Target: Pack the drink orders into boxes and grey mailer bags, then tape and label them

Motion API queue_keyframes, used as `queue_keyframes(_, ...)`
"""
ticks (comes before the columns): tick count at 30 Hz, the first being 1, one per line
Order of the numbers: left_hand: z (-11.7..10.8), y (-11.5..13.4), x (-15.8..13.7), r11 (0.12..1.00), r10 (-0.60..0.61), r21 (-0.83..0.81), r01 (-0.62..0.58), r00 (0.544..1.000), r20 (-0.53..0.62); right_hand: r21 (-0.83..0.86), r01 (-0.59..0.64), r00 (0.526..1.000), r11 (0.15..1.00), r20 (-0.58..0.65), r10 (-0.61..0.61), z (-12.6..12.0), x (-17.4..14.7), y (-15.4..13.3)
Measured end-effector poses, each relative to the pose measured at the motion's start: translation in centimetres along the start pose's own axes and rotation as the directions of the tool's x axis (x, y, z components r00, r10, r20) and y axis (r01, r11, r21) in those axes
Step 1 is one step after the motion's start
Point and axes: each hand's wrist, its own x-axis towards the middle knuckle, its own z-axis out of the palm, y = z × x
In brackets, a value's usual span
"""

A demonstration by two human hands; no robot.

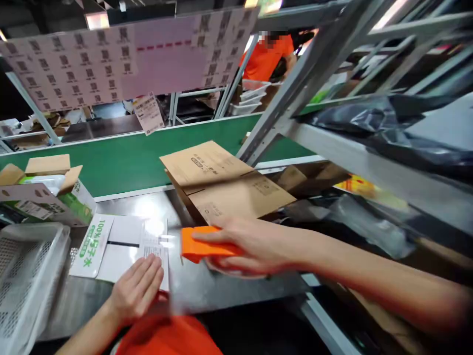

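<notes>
My left hand (138, 286) lies with its fingers stretched out on the near right corner of a flat white carton (121, 256) with green print and a black slot. In my right hand (240, 246) is an orange tape dispenser (199, 244), held a little to the right of the white carton. Motion blurs this hand and its forearm, and the palm side is hidden. Just beyond the right hand stands a brown cardboard box (225, 177) with its top flaps folded down.
White plastic baskets (55, 256) stand at the left, below an opened carton (70, 192) with packs inside. A metal rack (288, 93) with black plastic bags (362, 118) rises at the right. A green panel (121, 162) edges the metal table (199, 291). Someone in orange (266, 59) is beyond.
</notes>
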Motion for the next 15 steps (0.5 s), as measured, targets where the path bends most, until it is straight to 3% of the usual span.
queue_keyframes(4,-0.1,0.0,0.4,0.998,-0.026,-0.061,0.024,0.999,-0.032,0.102,-0.115,0.992,0.988,-0.036,0.119,6.5,-6.4,5.5)
queue_keyframes(7,-0.1,-0.1,0.3,0.997,-0.043,-0.068,0.041,0.998,-0.036,0.105,-0.086,0.982,0.991,-0.156,0.102,11.7,-7.4,8.0)
queue_keyframes(9,-0.2,-0.2,0.3,0.997,-0.032,-0.073,0.031,0.999,-0.019,0.095,-0.056,0.973,0.994,-0.219,0.075,14.6,-5.8,8.4)
queue_keyframes(11,-0.3,-0.2,0.4,0.997,-0.020,-0.070,0.019,1.000,-0.008,0.046,-0.025,0.979,0.999,-0.199,0.034,16.6,-2.7,8.0)
queue_keyframes(15,-0.2,-0.1,0.9,0.999,-0.014,-0.035,0.014,1.000,0.002,-0.109,0.012,0.995,0.994,-0.097,-0.023,17.9,3.5,6.6)
